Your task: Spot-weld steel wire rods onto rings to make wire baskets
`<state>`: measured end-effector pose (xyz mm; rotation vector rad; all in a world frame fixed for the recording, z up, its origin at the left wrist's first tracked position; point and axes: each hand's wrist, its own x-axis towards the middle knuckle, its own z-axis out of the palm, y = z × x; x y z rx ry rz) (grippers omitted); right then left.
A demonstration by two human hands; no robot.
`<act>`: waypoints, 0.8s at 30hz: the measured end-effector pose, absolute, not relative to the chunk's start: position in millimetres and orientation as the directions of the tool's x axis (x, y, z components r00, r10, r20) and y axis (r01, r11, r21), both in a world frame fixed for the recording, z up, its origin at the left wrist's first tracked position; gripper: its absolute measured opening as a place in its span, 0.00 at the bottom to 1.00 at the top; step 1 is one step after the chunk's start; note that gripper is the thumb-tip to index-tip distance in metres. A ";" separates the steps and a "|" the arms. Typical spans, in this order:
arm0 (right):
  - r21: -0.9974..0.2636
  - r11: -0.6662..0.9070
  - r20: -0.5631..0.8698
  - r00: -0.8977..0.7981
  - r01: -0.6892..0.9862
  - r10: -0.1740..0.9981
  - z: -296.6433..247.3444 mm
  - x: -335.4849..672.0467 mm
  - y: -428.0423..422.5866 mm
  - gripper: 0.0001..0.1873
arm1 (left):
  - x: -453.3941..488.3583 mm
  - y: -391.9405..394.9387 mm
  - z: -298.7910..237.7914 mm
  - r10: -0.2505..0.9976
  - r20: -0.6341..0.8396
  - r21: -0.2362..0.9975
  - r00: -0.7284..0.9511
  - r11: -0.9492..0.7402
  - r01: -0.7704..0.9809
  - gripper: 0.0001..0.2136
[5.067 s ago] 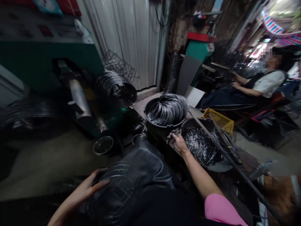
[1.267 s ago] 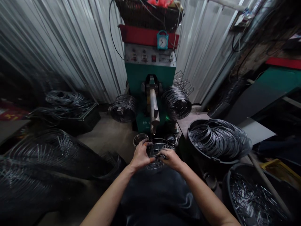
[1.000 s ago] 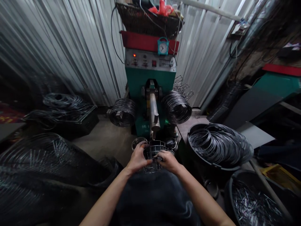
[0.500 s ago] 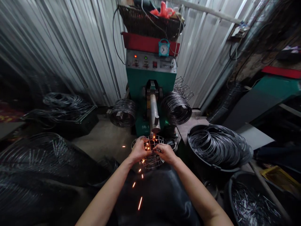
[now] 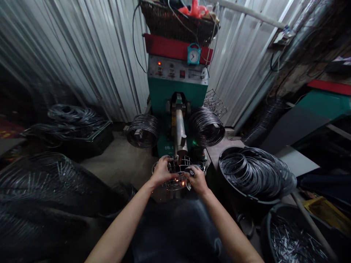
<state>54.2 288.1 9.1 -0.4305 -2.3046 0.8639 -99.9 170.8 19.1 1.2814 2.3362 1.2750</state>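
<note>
A round wire basket point(image 5: 184, 162) of metal mesh sits under the electrode tip of the green spot-welding machine point(image 5: 178, 86). My left hand point(image 5: 161, 172) is closed on the basket's left side, thumb towards the middle. At its near right side is my right hand point(image 5: 196, 179), fingers curled around what looks like a small bunch of short metal wires point(image 5: 191, 172). Where these fingers meet the mesh is hard to make out. The machine's steel arm point(image 5: 180, 128) points down at the mesh between my hands. A few orange sparks glow below the tip.
Wire coils point(image 5: 142, 130) hang on both sides of the machine. At right, a black tub point(image 5: 223, 175) holds wire rings, and another tub point(image 5: 267, 233) holds short wire pieces. Wire bundles lie in a crate point(image 5: 101, 137) at left. A teal clock point(image 5: 193, 54) hangs on the machine.
The long spark trails have shrunk to a few small glows near the basket. The green panel light has gone off. My right hand has turned and shifted slightly right.
</note>
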 end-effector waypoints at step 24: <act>-0.932 0.294 0.148 -0.517 0.212 0.843 -72.9 134.4 275.1 0.17 | -124.9 192.9 16.3 0.752 0.200 0.759 -0.628 0.287 0.585 0.29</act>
